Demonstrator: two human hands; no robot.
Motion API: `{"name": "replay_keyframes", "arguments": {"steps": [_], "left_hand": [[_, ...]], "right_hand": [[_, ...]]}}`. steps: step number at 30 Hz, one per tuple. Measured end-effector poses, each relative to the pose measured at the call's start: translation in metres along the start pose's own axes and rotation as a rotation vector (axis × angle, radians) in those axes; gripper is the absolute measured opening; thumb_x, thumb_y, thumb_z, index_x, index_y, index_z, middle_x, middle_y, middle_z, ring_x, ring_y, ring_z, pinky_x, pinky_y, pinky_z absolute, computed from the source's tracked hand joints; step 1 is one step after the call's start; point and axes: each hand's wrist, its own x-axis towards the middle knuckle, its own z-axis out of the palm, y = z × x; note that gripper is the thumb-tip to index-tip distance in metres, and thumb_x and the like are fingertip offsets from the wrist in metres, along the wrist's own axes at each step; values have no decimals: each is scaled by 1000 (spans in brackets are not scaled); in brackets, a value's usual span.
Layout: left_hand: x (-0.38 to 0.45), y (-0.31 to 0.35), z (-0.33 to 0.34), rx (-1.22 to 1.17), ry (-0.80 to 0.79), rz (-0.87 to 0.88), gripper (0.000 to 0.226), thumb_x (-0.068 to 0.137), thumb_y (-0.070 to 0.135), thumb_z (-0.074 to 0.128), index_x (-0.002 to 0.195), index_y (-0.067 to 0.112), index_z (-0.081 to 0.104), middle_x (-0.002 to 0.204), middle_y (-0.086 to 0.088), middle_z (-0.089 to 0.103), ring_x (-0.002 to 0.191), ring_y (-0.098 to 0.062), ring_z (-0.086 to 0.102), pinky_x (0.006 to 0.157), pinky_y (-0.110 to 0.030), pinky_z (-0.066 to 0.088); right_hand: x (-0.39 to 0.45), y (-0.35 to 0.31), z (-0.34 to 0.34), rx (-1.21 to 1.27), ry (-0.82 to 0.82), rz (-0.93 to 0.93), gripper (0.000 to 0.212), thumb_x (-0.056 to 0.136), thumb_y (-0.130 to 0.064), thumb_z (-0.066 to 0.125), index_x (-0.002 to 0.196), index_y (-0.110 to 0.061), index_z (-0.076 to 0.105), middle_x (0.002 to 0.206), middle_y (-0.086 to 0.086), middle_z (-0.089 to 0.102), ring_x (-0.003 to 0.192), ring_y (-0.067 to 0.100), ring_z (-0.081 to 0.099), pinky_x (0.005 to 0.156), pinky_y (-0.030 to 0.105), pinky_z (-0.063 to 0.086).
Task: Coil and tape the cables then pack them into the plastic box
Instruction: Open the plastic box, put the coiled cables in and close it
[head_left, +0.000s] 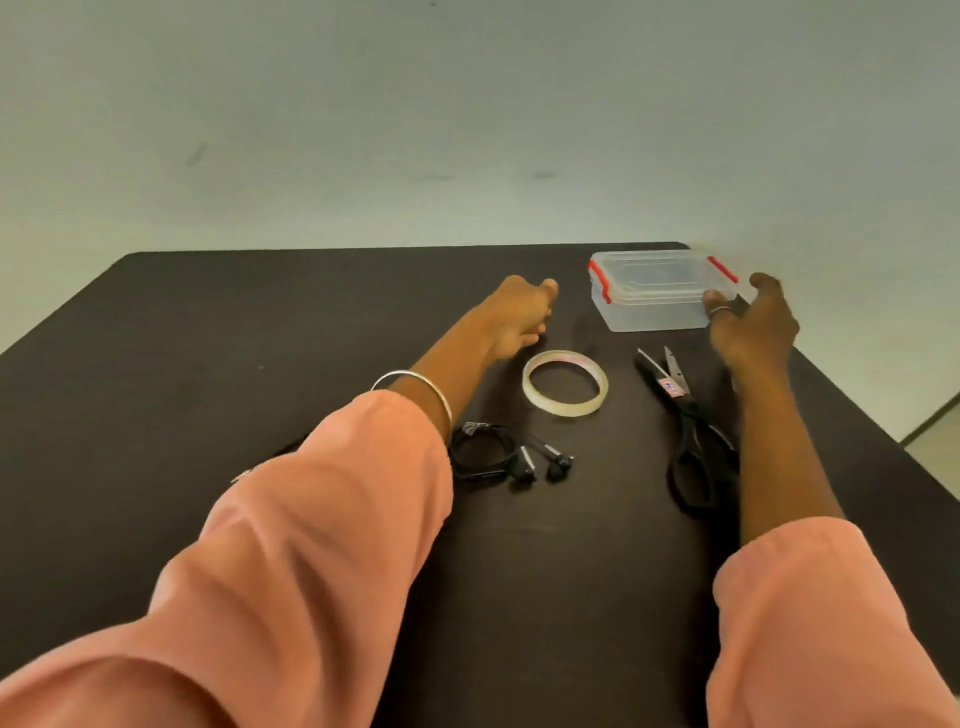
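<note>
A clear plastic box (649, 296) with red clips and its lid on stands at the far right of the dark table (260, 322). My right hand (753, 322) is at the box's right front corner, thumb and fingers spread beside it. My left hand (517, 317) hovers left of the box, fingers loosely curled, holding nothing. A coiled black earphone cable (493, 452), bound with tape, lies near my left forearm. A roll of clear tape (565, 383) lies flat between my hands.
Black-handled scissors (685, 436) lie slightly open just left of my right forearm. Another cable end (249, 470) peeks out under my left sleeve. The table's right edge runs close behind the box; a pale wall stands behind.
</note>
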Motion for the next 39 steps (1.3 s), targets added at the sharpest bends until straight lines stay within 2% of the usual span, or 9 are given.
{"name": "replay_keyframes", "arguments": {"steps": [2,5,13,16,20,26,30,34,39], "left_hand": [[13,8,17,-79,-20,-63,48,103,31,39,144,6,31,134,-11,49,119,-26,48,105,-39,37],[23,16,35,-203,-95,-96,51,103,29,39,148,12,25,152,-9,35,137,-31,37,111,-43,32],[26,18,44,-289,-84,-9,35,102,23,42,135,11,48,129,-11,60,115,-28,59,103,-41,42],[19,16,32,-264,32,49,31,98,22,52,126,10,55,121,-11,64,102,-26,66,90,-38,51],[4,15,4,-280,214,90,21,88,16,68,106,8,64,105,-9,70,84,-21,71,70,-33,60],[-37,3,-77,-486,296,127,10,81,1,72,85,8,66,83,-6,72,74,-20,72,64,-32,59],[-68,-17,-138,-506,389,119,13,79,3,75,91,2,68,88,-12,72,76,-22,72,68,-32,60],[-93,-42,-185,-504,448,97,9,81,2,72,89,3,68,88,-12,73,78,-22,73,68,-31,60],[-106,-77,-216,-455,496,76,16,81,5,71,98,4,70,97,-12,74,88,-24,72,72,-33,59]], "right_hand": [[7,1,5,10,-127,14,61,95,-31,57,147,-14,31,147,15,41,135,35,38,110,44,33],[12,3,11,58,-224,-31,56,97,-24,54,147,-23,32,147,9,41,134,31,39,109,40,35],[3,-10,11,141,-18,27,40,95,-32,58,129,-11,55,136,9,54,125,28,51,102,34,41],[-9,-23,10,194,80,-13,24,93,-26,61,109,-9,67,113,5,65,112,25,59,88,26,44],[-31,-49,14,332,97,-20,9,87,-21,68,88,-12,69,89,-4,64,96,17,64,85,27,50],[-73,-98,30,442,-136,-34,16,82,-27,74,85,-12,68,87,1,69,86,20,66,81,40,58],[-103,-128,53,518,-305,-9,25,81,-23,75,95,-20,55,111,9,63,85,25,67,56,27,58],[-129,-149,81,492,-524,76,48,86,-22,71,125,-8,47,111,13,62,82,25,69,62,37,61],[-155,-155,109,387,-646,31,34,88,-21,69,94,12,63,92,19,71,75,25,71,62,38,61]]}}
